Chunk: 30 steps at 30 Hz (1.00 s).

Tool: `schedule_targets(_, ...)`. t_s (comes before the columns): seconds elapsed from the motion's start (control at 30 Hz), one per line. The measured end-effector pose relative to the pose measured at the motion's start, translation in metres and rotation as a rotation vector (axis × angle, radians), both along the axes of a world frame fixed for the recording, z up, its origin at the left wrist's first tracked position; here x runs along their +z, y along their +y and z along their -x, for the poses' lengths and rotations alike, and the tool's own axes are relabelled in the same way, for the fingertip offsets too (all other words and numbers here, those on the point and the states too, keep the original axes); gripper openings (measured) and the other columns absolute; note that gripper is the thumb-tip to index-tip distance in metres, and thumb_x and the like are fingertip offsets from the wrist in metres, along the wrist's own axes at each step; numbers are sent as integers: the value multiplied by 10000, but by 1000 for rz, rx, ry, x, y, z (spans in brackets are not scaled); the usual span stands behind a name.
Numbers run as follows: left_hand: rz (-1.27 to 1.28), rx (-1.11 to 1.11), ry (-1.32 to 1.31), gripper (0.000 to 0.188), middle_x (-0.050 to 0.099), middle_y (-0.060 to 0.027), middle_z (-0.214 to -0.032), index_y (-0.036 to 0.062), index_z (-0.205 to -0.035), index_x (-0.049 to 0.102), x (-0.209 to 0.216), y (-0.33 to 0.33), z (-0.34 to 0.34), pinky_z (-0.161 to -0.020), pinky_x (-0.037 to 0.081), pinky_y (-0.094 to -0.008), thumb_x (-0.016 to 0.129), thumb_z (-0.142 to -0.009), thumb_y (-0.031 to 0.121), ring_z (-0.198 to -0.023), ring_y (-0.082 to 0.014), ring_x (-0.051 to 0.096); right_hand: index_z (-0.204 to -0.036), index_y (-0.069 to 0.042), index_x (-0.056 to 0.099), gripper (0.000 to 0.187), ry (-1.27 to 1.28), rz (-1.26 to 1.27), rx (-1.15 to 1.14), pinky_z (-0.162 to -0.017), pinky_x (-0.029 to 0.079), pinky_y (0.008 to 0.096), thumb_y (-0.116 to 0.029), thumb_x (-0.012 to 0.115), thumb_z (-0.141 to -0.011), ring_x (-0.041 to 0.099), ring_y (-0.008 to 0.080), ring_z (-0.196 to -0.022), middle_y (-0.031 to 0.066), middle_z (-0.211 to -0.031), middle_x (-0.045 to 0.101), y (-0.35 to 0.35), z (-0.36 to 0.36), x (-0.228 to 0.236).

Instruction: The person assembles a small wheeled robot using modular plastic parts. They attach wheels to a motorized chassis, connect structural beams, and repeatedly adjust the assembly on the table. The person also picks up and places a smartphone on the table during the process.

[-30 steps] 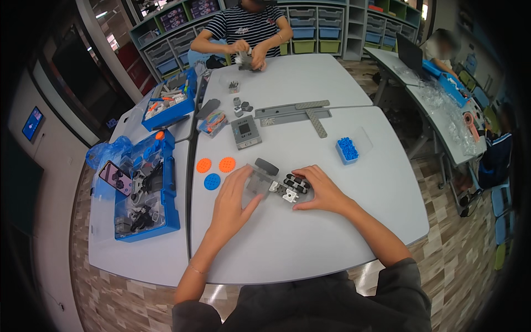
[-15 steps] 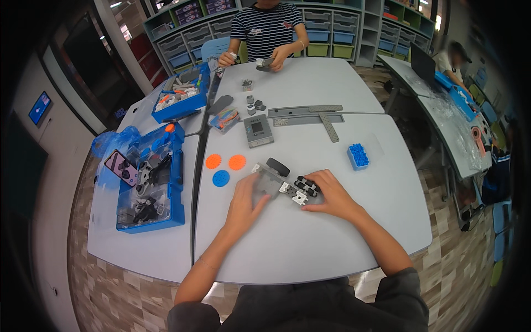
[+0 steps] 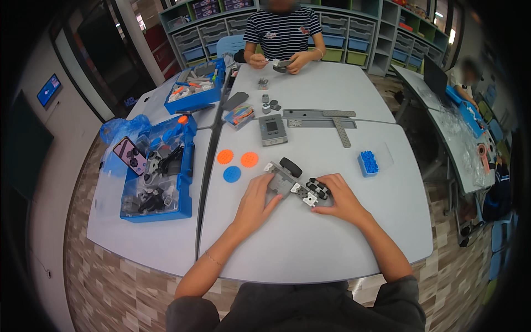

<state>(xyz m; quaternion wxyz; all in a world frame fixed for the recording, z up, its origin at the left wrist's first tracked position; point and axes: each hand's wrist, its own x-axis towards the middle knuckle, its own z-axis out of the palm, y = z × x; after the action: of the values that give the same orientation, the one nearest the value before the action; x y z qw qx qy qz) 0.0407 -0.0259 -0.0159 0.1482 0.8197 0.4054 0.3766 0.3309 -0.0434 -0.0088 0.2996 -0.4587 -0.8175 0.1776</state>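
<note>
While gripping the wheeled assembly between half-curled left hand and right hand, faces twelve-o'clock shelving across white table.

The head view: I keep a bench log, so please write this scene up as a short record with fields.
Left hand: curved around the left end of the grey wheeled assembly
Right hand: curved around its right end, by the black-and-grey wheel
Firmness of hold: cannot be told
Tyre: black tyre on the assembly's far side
Discs: two orange discs, one blue disc, on the table
Beyond: grey block with a screen
To the right: blue pieces in a small box
Across: person in striped shirt, handling a grey part
</note>
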Motion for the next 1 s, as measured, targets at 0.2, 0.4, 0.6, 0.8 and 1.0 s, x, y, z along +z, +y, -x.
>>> schedule_targets(0.2,5,-3,2,553,556,-226,-1367,-25,-1397,476,1,0,-1,-1009,485,-434,724,-952,190,-1224,-392,555,-1346,-22,571,747,-2,16,-3,-1031,461,411,-316,890,-738,517,324,-1210,140,-1283,581,-1,0,1)
schedule_targets(0.4,6,-1,1,542,562,-222,-1351,-25,-1391,481,1,0,0,-993,491,-429,719,-956,193,-1195,-388,566,-1337,-10,571,772,-10,23,-8,-1046,456,407,-315,915,-716,523,329,-1215,149,-1304,590,0,0,0)
schedule_targets(0.6,2,3,18,533,567,-223,-1342,-29,-1385,486,0,2,0,-993,493,-433,717,-957,189,-1192,-388,570,-1343,-17,571,774,-11,12,-2,-1039,460,404,-317,915,-718,522,326,-1217,147,-1297,589,1,-1,-2)
schedule_targets(0.8,0,2,-7,534,568,-225,-1347,-31,-1387,493,2,0,0,-997,494,-430,717,-956,188,-1191,-389,574,-1341,-15,574,776,-9,24,-9,-1035,464,405,-318,918,-714,522,329,-1220,148,-1294,590,0,0,-1)
schedule_targets(1.0,28,-14,-29,542,568,-224,-1346,-30,-1391,496,0,0,-2,-1007,492,-431,716,-955,206,-1202,-389,574,-1328,-22,580,750,-4,-7,-36,-1045,448,431,-312,903,-717,528,346,-1202,159,-1278,589,-2,-1,-1)
